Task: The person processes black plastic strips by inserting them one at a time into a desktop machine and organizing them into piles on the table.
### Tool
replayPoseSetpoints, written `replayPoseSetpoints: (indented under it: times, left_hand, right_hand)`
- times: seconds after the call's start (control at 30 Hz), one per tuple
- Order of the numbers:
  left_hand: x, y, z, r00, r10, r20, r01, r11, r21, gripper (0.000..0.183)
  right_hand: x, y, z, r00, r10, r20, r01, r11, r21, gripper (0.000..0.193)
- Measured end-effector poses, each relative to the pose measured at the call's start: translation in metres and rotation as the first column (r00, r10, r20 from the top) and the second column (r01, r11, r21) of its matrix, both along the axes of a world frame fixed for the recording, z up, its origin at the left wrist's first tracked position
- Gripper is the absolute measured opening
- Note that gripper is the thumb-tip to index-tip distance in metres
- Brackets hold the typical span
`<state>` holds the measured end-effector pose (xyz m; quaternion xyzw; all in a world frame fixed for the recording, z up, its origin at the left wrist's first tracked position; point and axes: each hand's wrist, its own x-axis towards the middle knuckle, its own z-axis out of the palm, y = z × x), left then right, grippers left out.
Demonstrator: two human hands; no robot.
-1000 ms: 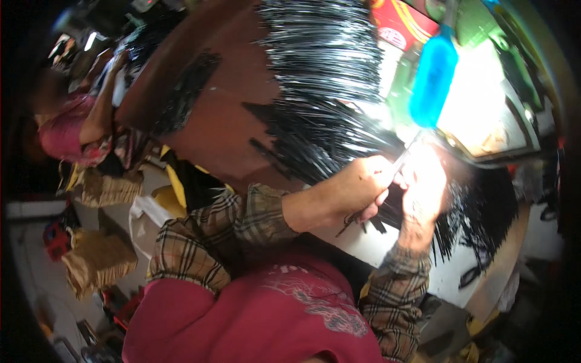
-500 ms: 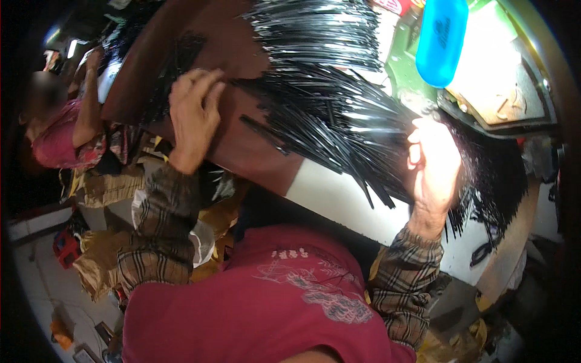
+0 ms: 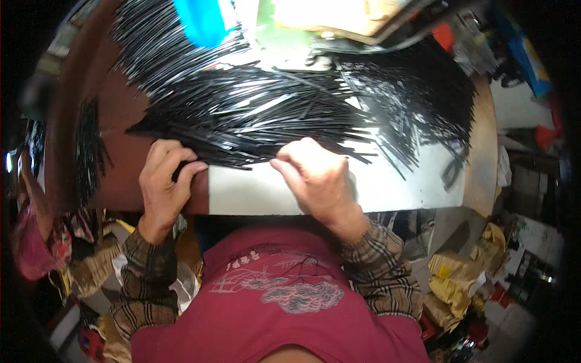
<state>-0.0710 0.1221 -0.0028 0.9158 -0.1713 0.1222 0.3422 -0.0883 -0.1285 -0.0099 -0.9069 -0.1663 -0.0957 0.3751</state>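
A loose heap of thin black plastic strips [image 3: 260, 109] lies across the table in front of me, most running left to right. My left hand [image 3: 164, 181] is at the heap's near left edge, fingers curled and thumb closing on strips there. Knuckles up, my right hand [image 3: 318, 178] rests over the white part of the tabletop, thumb and fingers closed at the near edge of the strips. Between the hands, strip ends stick out toward me. The curled fingers partly hide what each hand grips.
A neater bundle of black strips [image 3: 157, 48] lies at the far left, below a blue object [image 3: 203, 21]. A dark pile [image 3: 417, 97] covers the right side. Smaller strips [image 3: 89, 151] lie far left. Brown paper sacks [image 3: 454, 284] stand on the floor. Another person [image 3: 39, 242] sits left.
My view has turned rightward. My right hand has come from the heap's right end to its near edge, closer to my left hand. The left hand's fingers have curled in at the strips.
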Motion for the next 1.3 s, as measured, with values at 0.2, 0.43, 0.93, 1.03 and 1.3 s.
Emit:
replayPoseSetpoints:
  times: [0.2,0.43,0.93,1.03,1.3]
  left_hand:
    - [-0.01,-0.004,0.003,0.999,0.039,-0.029,-0.038,0.999,0.018,0.018]
    - [0.001,-0.017,0.009,1.0,0.025,-0.003,-0.025,0.999,-0.039,0.016]
    - [0.005,-0.125,0.024,0.844,-0.318,-0.432,0.046,0.846,-0.532,0.007]
    - [0.008,-0.122,0.023,0.799,-0.339,-0.497,-0.052,0.784,-0.618,0.008]
    - [0.011,-0.092,0.03,0.877,-0.256,-0.407,0.002,0.848,-0.529,0.012]
  right_hand:
    - [-0.016,-0.038,0.01,0.987,-0.106,0.12,0.106,0.994,0.01,0.009]
    - [-0.041,-0.118,0.006,0.812,-0.584,0.018,0.579,0.801,-0.153,0.011]
    - [-0.029,-0.05,0.039,0.992,-0.113,0.055,0.117,0.991,-0.071,0.014]
    - [-0.026,-0.039,0.032,0.99,-0.125,0.063,0.127,0.992,-0.019,0.015]
    - [-0.011,-0.013,0.029,0.992,-0.128,-0.004,0.128,0.987,0.101,0.019]
